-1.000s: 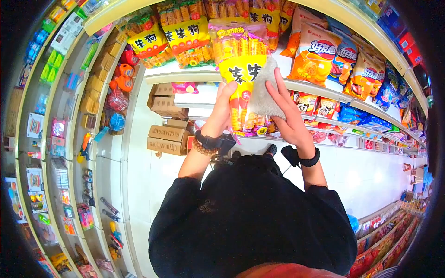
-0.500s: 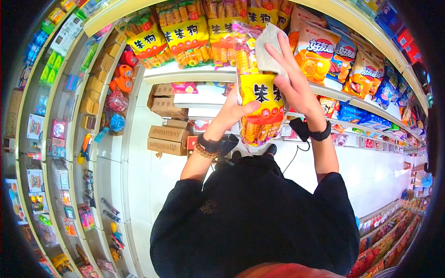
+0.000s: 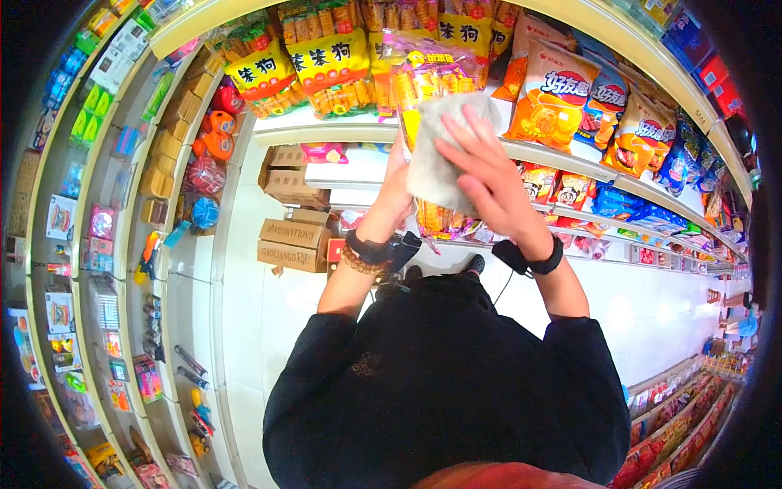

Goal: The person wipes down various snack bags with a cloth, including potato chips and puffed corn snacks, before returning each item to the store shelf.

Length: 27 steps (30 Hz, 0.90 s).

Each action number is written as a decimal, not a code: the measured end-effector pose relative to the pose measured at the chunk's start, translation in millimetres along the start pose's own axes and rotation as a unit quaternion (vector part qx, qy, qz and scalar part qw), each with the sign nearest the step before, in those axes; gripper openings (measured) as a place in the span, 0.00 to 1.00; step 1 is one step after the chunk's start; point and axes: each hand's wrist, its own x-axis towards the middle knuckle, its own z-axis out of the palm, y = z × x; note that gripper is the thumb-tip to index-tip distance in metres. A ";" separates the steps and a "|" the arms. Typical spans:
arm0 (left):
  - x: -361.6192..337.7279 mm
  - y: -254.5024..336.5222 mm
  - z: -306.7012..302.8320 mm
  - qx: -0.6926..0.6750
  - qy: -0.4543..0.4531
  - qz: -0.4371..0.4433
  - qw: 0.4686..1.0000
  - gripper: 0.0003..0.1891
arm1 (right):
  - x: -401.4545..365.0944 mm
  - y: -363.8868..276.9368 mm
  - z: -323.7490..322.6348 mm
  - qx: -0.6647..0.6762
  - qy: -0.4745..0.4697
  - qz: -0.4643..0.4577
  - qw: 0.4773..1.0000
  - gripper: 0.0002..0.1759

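Observation:
A snack bag (image 3: 436, 75) with clear film and a yellow label is held up in front of the shelf, full of orange-brown sticks. My left hand (image 3: 391, 196) grips its left edge, with the fingertips hidden behind the bag and cloth. Over the bag's front lies a light grey cloth (image 3: 430, 167), which covers most of the label. My right hand (image 3: 493, 179) holds the cloth flat against the bag, fingers spread across it. Matching yellow-labelled bags (image 3: 327, 61) stand in a row on the shelf just behind.
Orange chip bags (image 3: 556, 94) fill the shelf to the right. The shelf's front edge (image 3: 326, 134) runs close below the held bag. Cardboard boxes (image 3: 289, 244) sit on the white floor (image 3: 252, 318). Toy-filled shelving (image 3: 167, 281) rises at left.
My right hand and the cloth have moved down and left, from the bag's upper right corner onto the label. The bag's top now shows more. My left hand still holds the bag.

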 end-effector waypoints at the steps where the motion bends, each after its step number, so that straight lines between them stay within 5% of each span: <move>1: 1.2 2.3 2.3 -0.003 0.009 0.004 1.000 0.28 | -4.4 -6.0 0.1 -0.020 -0.018 -0.001 1.000 0.23; 12: 9.5 1.6 -2.3 -0.040 -0.034 -0.011 0.999 0.26 | -26.9 -23.3 4.9 0.080 -0.005 -0.015 0.997 0.28; 14: 12.0 -8.0 -8.8 -0.110 -0.022 -0.078 0.991 0.26 | -23.1 -16.3 -4.2 0.120 0.000 0.000 0.993 0.25; 18: 15.8 -7.7 1.6 -0.186 -0.006 -0.108 0.977 0.28 | -21.5 -0.1 3.7 0.033 0.019 -0.027 0.999 0.23; 22: 16.8 -6.6 1.2 -0.141 0.001 -0.072 0.987 0.27 | -17.9 -18.8 9.6 -0.035 0.172 0.111 0.978 0.34; 24: 15.0 -4.8 1.9 -0.091 -0.001 -0.057 0.994 0.25 | -20.5 -18.3 14.0 -0.017 0.157 0.157 0.975 0.37; 27: 9.8 2.1 9.5 -0.202 -0.036 -0.097 0.974 0.26 | -23.4 -24.8 18.0 0.020 0.118 0.174 0.977 0.44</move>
